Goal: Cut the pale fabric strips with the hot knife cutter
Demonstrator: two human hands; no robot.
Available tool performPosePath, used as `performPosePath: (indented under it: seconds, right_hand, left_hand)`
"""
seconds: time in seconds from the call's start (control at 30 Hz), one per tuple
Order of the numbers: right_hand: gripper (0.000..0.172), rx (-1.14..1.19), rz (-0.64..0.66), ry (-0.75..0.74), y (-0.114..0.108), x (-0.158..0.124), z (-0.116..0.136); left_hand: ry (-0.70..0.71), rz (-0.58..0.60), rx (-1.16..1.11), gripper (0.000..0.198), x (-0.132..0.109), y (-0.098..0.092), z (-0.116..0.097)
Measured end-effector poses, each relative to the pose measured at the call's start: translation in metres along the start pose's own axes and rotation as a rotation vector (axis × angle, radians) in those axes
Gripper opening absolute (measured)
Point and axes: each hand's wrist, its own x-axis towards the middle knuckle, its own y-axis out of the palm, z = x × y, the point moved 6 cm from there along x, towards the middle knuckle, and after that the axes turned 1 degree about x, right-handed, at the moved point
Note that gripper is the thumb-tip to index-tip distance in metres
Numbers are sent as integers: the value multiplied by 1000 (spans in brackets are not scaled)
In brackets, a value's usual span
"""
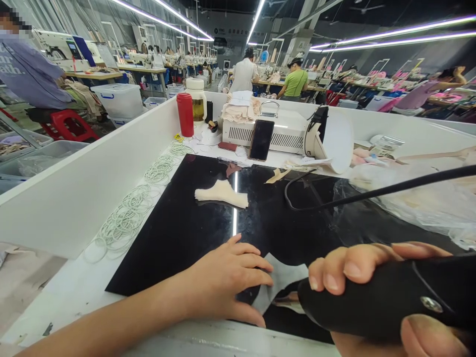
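My right hand (366,277) grips a black hand tool (368,307) at the lower right. A shiny metal tip (292,301) sticks out of its left end, low over the glossy black board (178,218). My left hand (226,285) lies palm down with its fingers spread. Its fingertips touch or nearly touch the edge of a thin pale grey piece (288,272), whose near part is hidden by the tool. Farther back on the board rests a cream fabric piece (222,193), cut in a curved shape.
Pale green cord loops (122,218) line the left side. Behind the board stand a phone (262,140), a white vented machine (290,134), a red tumbler (185,115) and a jug (200,101). A black cable (394,189) crosses at right, near plastic bags (416,203). White walls (92,168) surround the table.
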Motion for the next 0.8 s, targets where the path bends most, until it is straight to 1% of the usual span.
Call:
performPosePath:
  seconds: [0.13,0.23,0.37,0.43,0.5,0.6,0.67,0.73,0.8]
  right_hand:
    - [44,3,41,8,2,2,3]
    - [42,-3,34,-1,5,2,6]
    - [37,-44,72,60,7,1,4]
    - [36,-55,83,63,5,2,5]
    - [39,-46,30,39,-1,5,9]
    - [45,-42,-126,-10,-14,15,15]
    - [48,-65,-207,-42,-22,21,18]
    - [48,-91,-245,-68,-26,26,19]
    - [47,-100,-253,-88,-26,29,18]
  left_hand:
    - [-3,9,3,46,0,0,0]
    - [-5,22,10,46,1,0,0]
    - [-3,17,7,46,1,-2,-1]
    - [-3,18,4,47,1,-3,-1]
    - [4,20,6,45,0,-4,-2]
    - [16,-2,16,42,-1,-6,-4]
    - [33,-14,16,43,-1,-6,-6]
    - [56,1,20,46,0,-5,-8]
    - [73,34,40,46,0,-2,-10]
